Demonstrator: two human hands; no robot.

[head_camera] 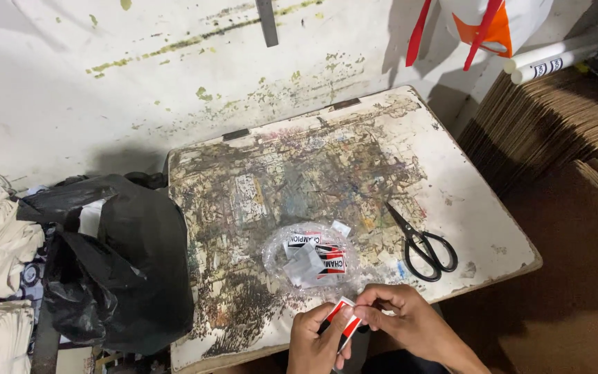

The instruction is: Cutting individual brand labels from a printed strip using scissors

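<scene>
Here both forearms enter from the lower edge; left hand [315, 339] and right hand [397, 313] pinch one red-and-white label [344, 317], fingers curled, beside the clear bag [309, 260].

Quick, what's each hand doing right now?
Left hand: closed on a small red, white and black label.
Right hand: fingertips pinching the same label's upper edge.

I hold a small red, white and black label [342, 320] between the fingertips of both my hands, tilted, just off the near edge of the stained white table [479, 228]. A clear plastic bag [311, 260] of similar labels lies crumpled and open on the table, close to that near edge, just beyond my fingers.
</scene>
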